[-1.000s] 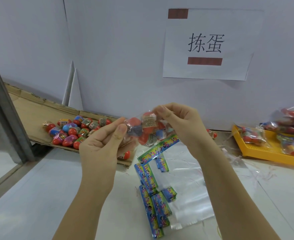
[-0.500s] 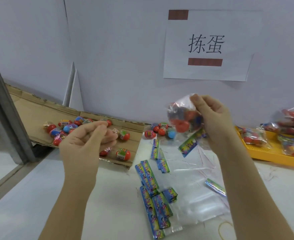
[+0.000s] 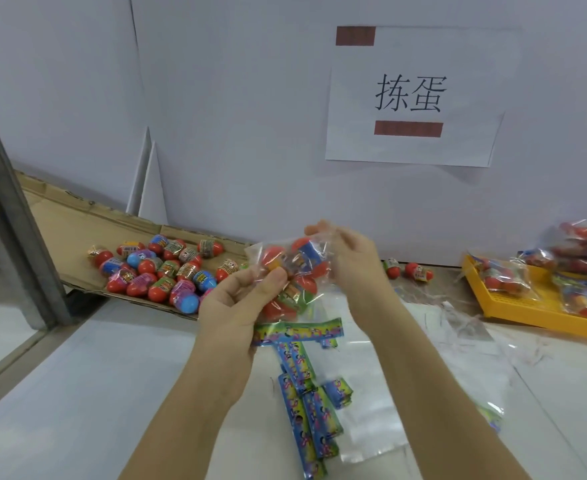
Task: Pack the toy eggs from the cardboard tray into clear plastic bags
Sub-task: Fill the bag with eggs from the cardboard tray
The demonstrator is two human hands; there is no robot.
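Observation:
A clear plastic bag (image 3: 294, 271) filled with several red toy eggs hangs in the air at the centre, its colourful header strip (image 3: 297, 332) dangling below. My left hand (image 3: 240, 299) pinches the bag's near side with thumb and fingers. My right hand (image 3: 349, 259) grips its far upper end. Several loose toy eggs (image 3: 157, 271), red, blue and pink, lie on the cardboard tray (image 3: 63, 230) at the left, behind my left hand.
A pile of flat empty bags (image 3: 371, 410) with colourful headers lies on the white table under my arms. Two stray eggs (image 3: 406, 270) sit by the wall. A yellow tray (image 3: 513, 313) at the right holds several filled bags. A metal post (image 3: 11, 220) stands at the left.
The right hand has brought the filled bag back down to the centre. The left hand, which held nothing half a second ago, has moved right and taken hold of the bag.

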